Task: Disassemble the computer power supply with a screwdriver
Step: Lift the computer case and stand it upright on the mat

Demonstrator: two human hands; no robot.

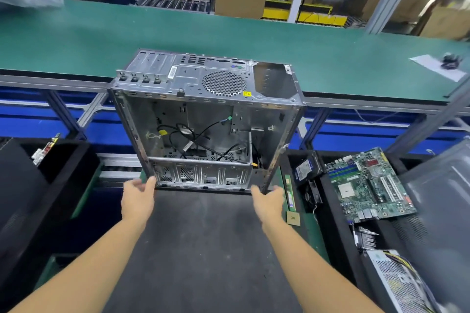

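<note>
An emptied silver computer case (203, 114) stands tilted between the dark work mat (203, 249) and the green conveyor, open side toward me, with loose black cables inside. My left hand (138, 198) is at its near left corner, thumb touching the frame and fingers spread beside it. My right hand (268, 201) grips the near right corner post. A silver power supply (396, 284) with a mesh face and yellow and black wires lies in the bin at the lower right. I see no screwdriver.
A green conveyor belt (330, 58) runs across behind the case. Black bins on the right hold a motherboard (368, 185), a hard drive (305, 168) and a heatsink (366, 236). A RAM stick (290, 193) lies beside the mat. A black bin (50, 173) stands at the left.
</note>
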